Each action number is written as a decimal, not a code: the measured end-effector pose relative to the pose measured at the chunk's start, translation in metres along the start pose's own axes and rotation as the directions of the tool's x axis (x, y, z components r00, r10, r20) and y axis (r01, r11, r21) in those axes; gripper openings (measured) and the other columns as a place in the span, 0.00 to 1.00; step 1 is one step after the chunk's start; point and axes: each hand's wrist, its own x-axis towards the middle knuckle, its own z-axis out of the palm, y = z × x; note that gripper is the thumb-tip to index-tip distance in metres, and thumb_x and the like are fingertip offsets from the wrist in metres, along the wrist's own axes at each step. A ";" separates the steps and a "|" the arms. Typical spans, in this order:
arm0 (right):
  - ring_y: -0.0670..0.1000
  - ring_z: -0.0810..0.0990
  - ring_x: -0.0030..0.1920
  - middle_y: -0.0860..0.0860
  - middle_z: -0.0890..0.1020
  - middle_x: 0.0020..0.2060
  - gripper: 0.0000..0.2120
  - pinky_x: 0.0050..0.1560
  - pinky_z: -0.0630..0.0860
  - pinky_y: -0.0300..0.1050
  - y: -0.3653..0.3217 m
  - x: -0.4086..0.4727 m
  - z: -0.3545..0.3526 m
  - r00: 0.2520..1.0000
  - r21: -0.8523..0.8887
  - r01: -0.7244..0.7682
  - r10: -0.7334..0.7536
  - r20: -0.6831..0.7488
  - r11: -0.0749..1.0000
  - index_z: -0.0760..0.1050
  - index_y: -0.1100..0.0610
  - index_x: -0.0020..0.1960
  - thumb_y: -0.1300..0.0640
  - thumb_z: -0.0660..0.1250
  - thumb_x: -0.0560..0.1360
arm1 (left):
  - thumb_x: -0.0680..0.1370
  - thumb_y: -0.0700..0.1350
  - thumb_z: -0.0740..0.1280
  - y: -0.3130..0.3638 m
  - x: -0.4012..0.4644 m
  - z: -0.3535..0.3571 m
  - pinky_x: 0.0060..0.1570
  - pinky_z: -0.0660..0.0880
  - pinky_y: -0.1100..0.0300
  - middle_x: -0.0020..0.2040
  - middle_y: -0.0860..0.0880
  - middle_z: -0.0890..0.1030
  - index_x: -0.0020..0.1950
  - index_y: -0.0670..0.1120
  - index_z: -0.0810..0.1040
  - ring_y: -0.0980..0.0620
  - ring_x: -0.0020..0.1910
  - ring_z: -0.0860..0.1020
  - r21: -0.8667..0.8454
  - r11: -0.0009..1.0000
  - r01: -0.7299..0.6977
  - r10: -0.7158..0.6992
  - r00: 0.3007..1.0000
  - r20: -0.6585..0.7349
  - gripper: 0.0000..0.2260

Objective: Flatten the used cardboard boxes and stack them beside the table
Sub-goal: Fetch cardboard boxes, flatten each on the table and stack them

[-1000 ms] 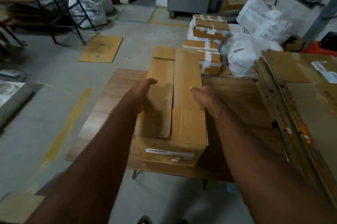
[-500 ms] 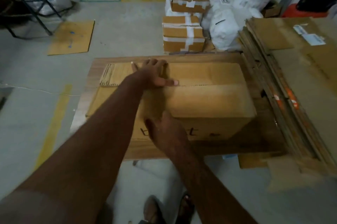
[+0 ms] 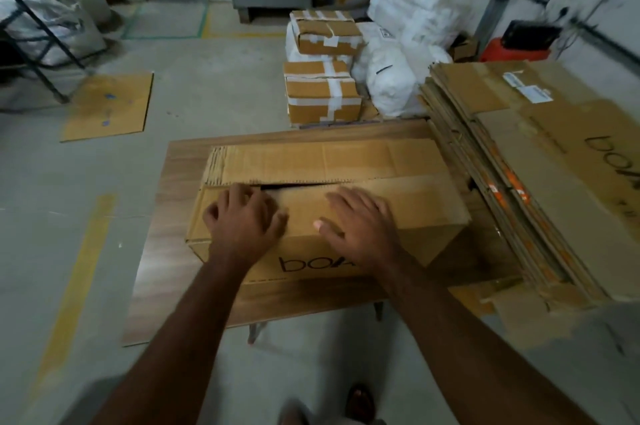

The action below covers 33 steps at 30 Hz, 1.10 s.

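Step in hand: flattening, looks like. Cardboard box (image 3: 346, 217) lies lengthwise on wooden table (image 3: 162, 251), frame centre, "bo.." print on near side. Not collapsed yet, top seam gapes, dark slit between near flap and far flap (image 3: 329, 161). Inside of box not visible thru slit, can't tell if empty.

L hand (image 3: 244, 217) at box's 9 o'clock end, palm down on near flap, fingers bent at the seam edge; can't tell whether they hook under it or just press. R hand (image 3: 360, 220) nearer the middle, toward 3, flat on same flap, fingers spread, gripping nothing.

Next, my guess: get flaps open, push box walls over so it folds flat, then carry to pile.

Stack of flattened boxes (image 3: 536, 165) at 3 o'clock, touching or just beside table edge; that's likely the drop spot.

Other stuff: taped cartons (image 3: 322, 99) stacked at 12 beyond table, white sacks (image 3: 398, 54) beside them at 1, loose cardboard sheet (image 3: 109, 106) on floor at 10.
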 end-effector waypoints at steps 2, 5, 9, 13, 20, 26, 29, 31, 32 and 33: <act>0.52 0.63 0.78 0.48 0.68 0.78 0.29 0.74 0.57 0.55 -0.001 -0.004 0.007 0.999 0.004 -0.008 0.008 -0.036 1.000 0.66 0.47 0.77 0.34 0.51 0.81 | 0.80 0.68 0.49 -0.008 -0.009 0.007 0.68 0.63 0.38 0.69 0.43 0.69 0.68 0.55 0.74 0.41 0.68 0.67 0.110 0.993 -0.048 0.043 0.998 0.048 0.27; 0.52 0.66 0.75 0.47 0.71 0.75 0.27 0.71 0.59 0.54 -0.003 0.003 0.002 1.000 -0.050 -0.027 0.026 -0.009 0.998 0.70 0.46 0.74 0.35 0.52 0.82 | 0.80 0.69 0.45 -0.006 -0.004 0.004 0.71 0.60 0.34 0.73 0.43 0.65 0.68 0.58 0.73 0.39 0.73 0.62 0.147 0.989 -0.031 0.010 0.989 0.148 0.28; 0.53 0.71 0.67 0.48 0.76 0.67 0.20 0.65 0.66 0.55 -0.007 0.021 -0.008 1.000 -0.125 -0.028 0.029 0.007 0.992 0.74 0.47 0.68 0.40 0.56 0.83 | 0.81 0.67 0.52 -0.002 0.000 0.002 0.74 0.50 0.29 0.79 0.42 0.58 0.69 0.60 0.73 0.37 0.79 0.53 0.138 0.990 0.000 -0.023 0.986 0.163 0.22; 0.53 0.71 0.65 0.50 0.77 0.64 0.15 0.63 0.71 0.56 -0.011 0.047 -0.007 0.999 -0.161 0.000 -0.005 -0.033 0.987 0.78 0.49 0.62 0.44 0.61 0.81 | 0.76 0.72 0.45 -0.005 0.002 0.002 0.73 0.53 0.28 0.78 0.40 0.60 0.71 0.61 0.71 0.35 0.78 0.56 0.146 0.989 0.020 -0.042 0.988 0.152 0.31; 0.55 0.76 0.61 0.52 0.77 0.64 0.21 0.57 0.75 0.55 -0.001 0.101 0.005 0.943 -0.305 0.240 -0.296 -0.153 0.922 0.73 0.52 0.66 0.41 0.66 0.79 | 0.73 0.76 0.42 -0.009 0.005 0.005 0.72 0.57 0.31 0.76 0.42 0.63 0.78 0.60 0.62 0.40 0.76 0.61 0.127 0.988 0.090 -0.105 0.987 0.121 0.38; 0.55 0.80 0.45 0.50 0.83 0.48 0.11 0.44 0.73 0.50 0.014 0.116 0.022 0.779 -0.310 0.312 -0.429 -0.458 0.898 0.79 0.53 0.57 0.47 0.65 0.83 | 0.69 0.80 0.56 -0.001 0.020 0.016 0.68 0.69 0.40 0.67 0.43 0.69 0.67 0.46 0.69 0.42 0.67 0.69 0.002 0.918 0.396 -0.396 0.918 -0.013 0.42; 0.54 0.81 0.42 0.49 0.83 0.45 0.10 0.42 0.73 0.49 0.012 0.121 0.021 0.733 -0.245 0.310 -0.395 -0.553 0.919 0.80 0.52 0.56 0.48 0.63 0.84 | 0.74 0.74 0.60 0.012 0.042 0.009 0.66 0.71 0.43 0.69 0.41 0.68 0.72 0.44 0.65 0.41 0.67 0.69 0.091 0.834 0.545 -0.543 0.839 -0.046 0.41; 0.54 0.80 0.42 0.49 0.83 0.44 0.10 0.41 0.72 0.49 0.014 0.122 0.022 0.744 -0.214 0.318 -0.383 -0.547 0.924 0.80 0.52 0.55 0.49 0.62 0.84 | 0.77 0.67 0.64 0.024 0.056 0.002 0.60 0.74 0.45 0.68 0.42 0.72 0.72 0.44 0.66 0.42 0.65 0.72 0.205 0.784 0.585 -0.584 0.808 -0.073 0.34; 0.54 0.80 0.41 0.49 0.83 0.43 0.09 0.41 0.72 0.49 0.015 0.121 0.022 0.747 -0.209 0.323 -0.385 -0.542 0.923 0.80 0.52 0.54 0.49 0.63 0.84 | 0.79 0.64 0.64 0.031 0.061 -0.001 0.58 0.76 0.47 0.66 0.42 0.74 0.72 0.43 0.67 0.42 0.63 0.73 0.273 0.763 0.586 -0.592 0.803 -0.071 0.31; 0.54 0.80 0.40 0.49 0.83 0.42 0.09 0.41 0.71 0.48 0.016 0.119 0.020 0.745 -0.207 0.326 -0.385 -0.544 0.923 0.80 0.52 0.52 0.49 0.65 0.83 | 0.81 0.60 0.63 0.038 0.064 -0.004 0.56 0.77 0.48 0.64 0.42 0.75 0.71 0.42 0.68 0.43 0.60 0.75 0.345 0.745 0.572 -0.589 0.806 -0.063 0.27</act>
